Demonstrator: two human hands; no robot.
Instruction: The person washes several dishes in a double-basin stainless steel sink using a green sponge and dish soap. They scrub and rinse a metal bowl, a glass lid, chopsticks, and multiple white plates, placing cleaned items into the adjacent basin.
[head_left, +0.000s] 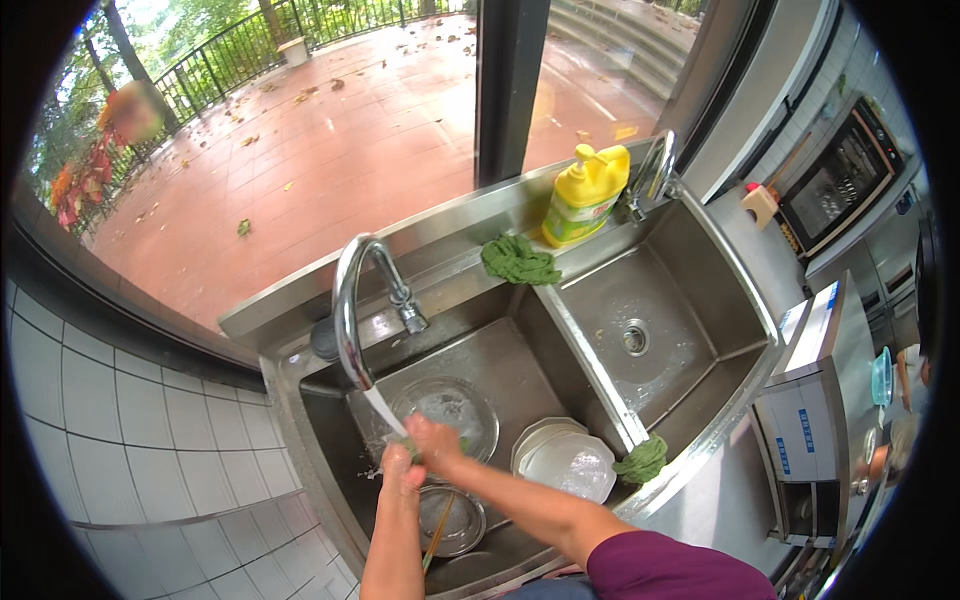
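Water runs from the chrome faucet (349, 315) onto both hands over the left sink basin (517, 352). My left hand (401, 465) and my right hand (435, 444) are together, closed around a green scrubbing cloth (411, 448) that is mostly hidden between them. Beneath and behind them a round clear bowl (480, 409) with water in it lies on the basin floor. A smaller round metal bowl (469, 525) with chopsticks (441, 525) across it sits nearer me. White plates (570, 465) are stacked at the right of the basin.
One green cloth (520, 260) lies on the back ledge, another (642, 459) at the divider's near end. A yellow pump bottle (585, 196) stands by the second faucet (660, 169). The right basin (675, 322) has a drain. Another person's arm (874, 461) shows at far right.
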